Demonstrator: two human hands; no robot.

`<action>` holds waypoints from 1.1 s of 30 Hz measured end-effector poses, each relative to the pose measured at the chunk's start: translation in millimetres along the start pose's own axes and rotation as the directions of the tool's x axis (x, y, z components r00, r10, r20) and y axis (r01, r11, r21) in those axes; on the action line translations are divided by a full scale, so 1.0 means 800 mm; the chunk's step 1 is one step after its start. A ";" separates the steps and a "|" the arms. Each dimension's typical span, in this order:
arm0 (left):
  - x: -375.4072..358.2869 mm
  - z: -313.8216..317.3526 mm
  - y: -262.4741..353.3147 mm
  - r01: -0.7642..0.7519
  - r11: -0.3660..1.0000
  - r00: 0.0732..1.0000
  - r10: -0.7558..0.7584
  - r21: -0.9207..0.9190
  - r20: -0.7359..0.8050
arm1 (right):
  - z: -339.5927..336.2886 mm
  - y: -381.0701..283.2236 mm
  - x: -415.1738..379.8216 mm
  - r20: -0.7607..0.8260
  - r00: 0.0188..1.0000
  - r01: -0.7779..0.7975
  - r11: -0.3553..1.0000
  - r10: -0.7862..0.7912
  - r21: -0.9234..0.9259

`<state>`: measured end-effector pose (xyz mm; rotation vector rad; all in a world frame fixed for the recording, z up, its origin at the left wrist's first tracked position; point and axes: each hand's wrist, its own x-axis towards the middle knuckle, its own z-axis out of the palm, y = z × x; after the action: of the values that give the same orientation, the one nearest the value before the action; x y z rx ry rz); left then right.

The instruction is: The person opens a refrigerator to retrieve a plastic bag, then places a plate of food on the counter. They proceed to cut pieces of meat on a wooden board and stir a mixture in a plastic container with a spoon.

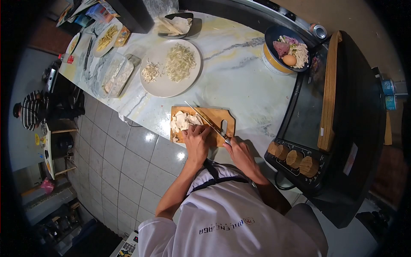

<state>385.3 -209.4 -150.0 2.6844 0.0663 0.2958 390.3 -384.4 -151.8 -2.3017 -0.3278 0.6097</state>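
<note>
A wooden cutting board (229, 123) with a cut-out handle hole lies at the counter's front edge. Pale, thin food pieces (183, 120) are heaped on its left half; their exact kind is hard to make out. My left hand (197, 140) bends its fingers down onto the near side of this heap, and the fingertips are partly hidden. Gripped by its handle in my right hand (240, 153), a knife (208, 122) slants up and left across the board, its blade just right of the pieces.
Behind the board stands a large plate (147, 88) with two shredded heaps. A clear container (109, 92) sits left of it, a black bowl (188, 16) behind. At right, a bowl (269, 36) holds an egg and chopped food beside a black oven (364, 115). Another person (36, 110) is far left.
</note>
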 end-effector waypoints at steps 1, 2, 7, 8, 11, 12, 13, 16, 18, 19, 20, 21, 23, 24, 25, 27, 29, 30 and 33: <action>-0.001 0.000 -0.001 0.000 1.000 1.000 0.000 -0.001 0.002 | 0.000 0.000 0.000 0.001 1.000 -0.002 1.000 0.002 0.001; -0.001 0.001 -0.002 -0.001 1.000 1.000 0.001 0.002 0.025 | -0.001 0.000 0.001 0.018 1.000 -0.017 1.000 0.017 -0.010; -0.001 0.001 -0.003 -0.005 1.000 0.999 0.005 0.013 0.047 | -0.004 -0.008 0.004 0.069 0.995 -0.076 0.996 0.079 -0.036; -0.001 0.000 -0.004 -0.010 1.000 0.999 0.009 0.013 0.054 | -0.003 -0.008 0.003 0.039 0.996 -0.072 0.996 0.074 -0.052; 0.001 -0.003 -0.002 -0.014 1.000 0.998 0.014 0.000 0.060 | 0.008 0.003 0.005 -0.002 0.999 -0.052 0.994 0.052 -0.099; 0.002 -0.003 -0.002 -0.016 1.000 0.998 0.016 -0.013 0.056 | 0.010 0.007 0.005 -0.016 0.999 -0.032 0.991 0.030 -0.131; 0.003 -0.002 -0.003 -0.014 1.000 0.998 0.015 -0.015 0.057 | 0.008 0.004 0.006 -0.015 0.999 -0.032 0.991 0.031 -0.133; 0.004 -0.002 -0.005 -0.028 1.000 0.998 0.029 -0.013 0.064 | 0.001 -0.009 0.008 -0.003 0.999 -0.047 0.977 0.047 -0.210; 0.004 -0.001 -0.005 -0.037 0.999 0.998 0.037 -0.010 0.050 | 0.000 -0.015 0.009 -0.012 0.998 -0.069 0.963 0.069 -0.262; 0.004 0.000 -0.006 -0.035 0.999 0.998 0.035 -0.011 0.051 | 0.001 -0.015 0.009 -0.011 0.998 -0.070 0.962 0.070 -0.263; 0.004 0.001 -0.007 -0.023 1.000 0.999 0.024 -0.015 0.046 | 0.002 -0.015 0.009 -0.027 0.998 -0.054 0.959 0.048 -0.278; 0.004 0.002 -0.007 -0.011 1.000 0.999 0.012 -0.019 0.041 | 0.003 -0.014 0.009 -0.044 0.999 -0.038 0.955 0.027 -0.293; 0.005 0.001 -0.006 -0.010 1.000 0.999 0.011 -0.021 0.040 | 0.004 -0.013 0.011 -0.042 0.999 -0.043 0.955 0.032 -0.293; 0.006 0.000 -0.005 -0.010 1.000 0.999 0.010 -0.021 0.041 | 0.004 -0.012 0.012 -0.041 0.998 -0.047 0.955 0.036 -0.292; 0.005 0.000 -0.005 -0.011 1.000 0.999 0.012 -0.023 0.041 | 0.004 -0.013 0.014 -0.043 0.998 -0.048 0.955 0.038 -0.293; 0.005 -0.002 -0.006 -0.026 1.000 0.998 0.026 -0.012 0.051 | 0.005 -0.015 0.016 -0.062 0.998 -0.051 0.945 0.033 -0.324; 0.005 -0.002 -0.006 -0.032 0.999 0.998 0.032 -0.008 0.051 | 0.004 -0.017 0.018 -0.053 0.998 -0.056 0.946 0.041 -0.320; 0.005 -0.003 -0.006 -0.034 0.999 0.998 0.034 -0.006 0.053 | 0.003 -0.017 0.019 -0.039 0.998 -0.059 0.946 0.049 -0.318; 0.007 -0.006 -0.004 -0.027 0.999 0.997 0.030 -0.036 0.073 | 0.007 -0.018 0.017 -0.070 0.997 -0.040 0.941 0.017 -0.336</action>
<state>389.5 -203.7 -145.9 2.6606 0.0007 0.2052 398.1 -366.0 -149.7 -2.6536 -0.3936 0.5217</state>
